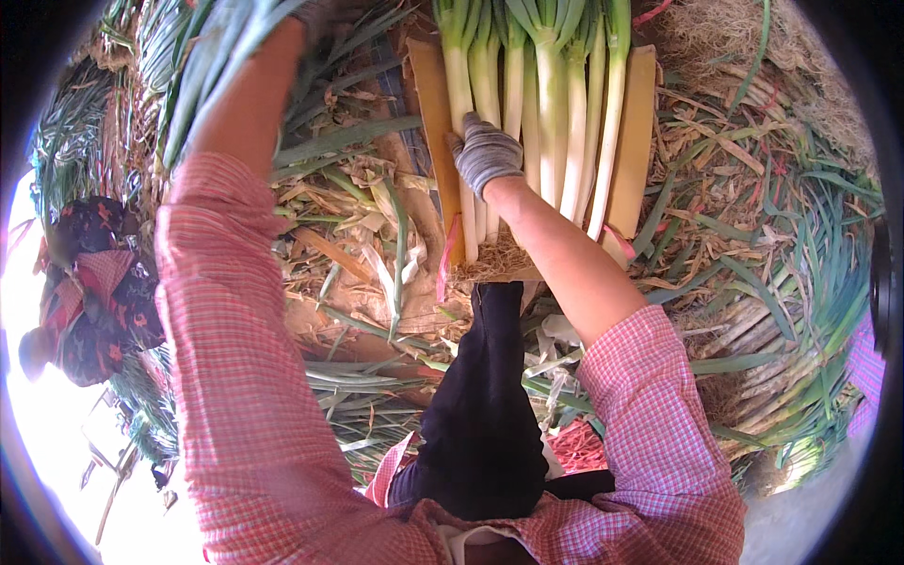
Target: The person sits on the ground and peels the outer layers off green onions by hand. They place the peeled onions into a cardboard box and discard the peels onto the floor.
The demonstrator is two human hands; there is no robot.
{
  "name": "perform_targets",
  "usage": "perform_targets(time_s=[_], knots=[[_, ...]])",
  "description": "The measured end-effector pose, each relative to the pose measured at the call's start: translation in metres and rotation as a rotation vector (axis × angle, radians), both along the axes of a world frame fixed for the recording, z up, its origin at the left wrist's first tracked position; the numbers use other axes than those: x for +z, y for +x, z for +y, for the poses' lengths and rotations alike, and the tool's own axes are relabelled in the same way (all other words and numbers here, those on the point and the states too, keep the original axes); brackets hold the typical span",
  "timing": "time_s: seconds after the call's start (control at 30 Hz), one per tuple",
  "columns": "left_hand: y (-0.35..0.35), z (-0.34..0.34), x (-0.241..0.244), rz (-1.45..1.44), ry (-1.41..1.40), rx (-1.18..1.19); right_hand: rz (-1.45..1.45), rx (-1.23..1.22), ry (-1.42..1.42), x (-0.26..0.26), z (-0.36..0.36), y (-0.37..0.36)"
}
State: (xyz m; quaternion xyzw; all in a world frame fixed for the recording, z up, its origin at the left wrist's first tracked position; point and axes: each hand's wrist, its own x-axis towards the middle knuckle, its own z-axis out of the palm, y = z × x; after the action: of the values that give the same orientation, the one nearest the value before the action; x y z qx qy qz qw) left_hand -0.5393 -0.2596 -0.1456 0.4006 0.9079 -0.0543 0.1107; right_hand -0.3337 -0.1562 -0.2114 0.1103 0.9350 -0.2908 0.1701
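Note:
Thick leeks or large green onions (544, 127) lie side by side in a cardboard trough (633, 141), their white stalks and roots towards me. My right hand (489, 154), in a grey knitted glove, rests on the leftmost stalks with its fingers spread a little. My left arm reaches to the top left; my left hand (318, 14) is blurred and mostly hidden at the picture's upper rim, beside long green leaves (215, 70). Whether it holds them cannot be told. Pink ties (446, 260) hang at the trough's near corners.
Leaf scraps and dry husks (353, 233) litter the ground around the trough. More onions with roots (777, 367) are heaped at right, and others (78, 134) at far left. Red strings (575, 448) lie by my dark-clothed leg. Another person's patterned clothing (106, 289) shows at left.

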Motion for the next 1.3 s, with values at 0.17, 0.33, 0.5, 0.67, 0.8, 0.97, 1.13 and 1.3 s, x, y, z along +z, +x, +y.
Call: perform_targets(time_s=[0.17, 0.33, 0.5, 0.67, 0.8, 0.97, 1.13, 1.3], knots=[[0.020, 0.043, -0.034, 0.050, 0.004, -0.096, -0.041, 0.043, 0.009, -0.011, -0.001, 0.001], [0.036, 0.046, -0.036, 0.110, -0.027, -0.144, -0.121, 0.000, -0.052, -0.003, -0.007, 0.018], [0.060, 0.041, -0.040, 0.127, -0.047, -0.179, -0.173, -0.104, -0.075, -0.016, 0.004, 0.074], [0.077, 0.048, -0.039, 0.201, -0.121, -0.287, -0.653, 0.032, -0.264, -0.033, 0.011, 0.085], [0.086, 0.047, -0.042, 0.279, -0.249, -0.383, -0.148, -0.073, -0.138, -0.009, 0.018, 0.117], [0.101, 0.039, -0.038, 0.810, -0.338, -0.699, -0.169, -0.051, 0.001, 0.002, 0.005, 0.126], [0.118, 0.085, 0.005, 0.154, -0.773, -0.836, -0.400, -0.173, -0.078, 0.000, 0.016, 0.111], [0.114, 0.064, -0.035, 0.204, -0.714, -0.936, -0.407, -0.245, -0.159, -0.010, 0.022, 0.095]])
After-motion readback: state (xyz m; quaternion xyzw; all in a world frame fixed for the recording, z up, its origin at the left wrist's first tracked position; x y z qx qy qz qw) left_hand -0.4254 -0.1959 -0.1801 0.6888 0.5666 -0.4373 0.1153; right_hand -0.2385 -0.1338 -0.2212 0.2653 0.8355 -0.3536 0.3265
